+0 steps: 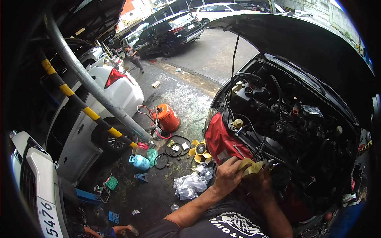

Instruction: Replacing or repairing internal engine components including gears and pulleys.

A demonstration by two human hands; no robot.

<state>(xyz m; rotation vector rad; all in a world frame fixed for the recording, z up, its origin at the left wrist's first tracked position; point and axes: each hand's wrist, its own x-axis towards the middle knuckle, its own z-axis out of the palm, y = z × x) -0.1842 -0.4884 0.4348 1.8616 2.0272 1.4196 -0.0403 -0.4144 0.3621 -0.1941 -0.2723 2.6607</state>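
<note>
Above the front edge of the open engine bay (293, 119), both hands meet at a crumpled yellow sheet (251, 168), paper or thin cloth. The fingers of my left hand (229, 173) are closed on its left side. At its right edge is my right hand (260, 182), in shade; its fingers are mostly hidden, and I cannot make out its grip. A red cover (224, 139) drapes the front of the car beside my left hand. On it lies a long thin metal tool, perhaps a wrench (239, 152). The raised black hood (301, 43) stands over the engine.
Left of the car, the floor holds a yellow fan (200, 148), clear plastic bags (192, 184), black belts (177, 146), an orange drum (166, 118) and a blue gas cylinder (139, 162). A person's legs (123, 229) show low on the left; another person (133, 57) stands farther off.
</note>
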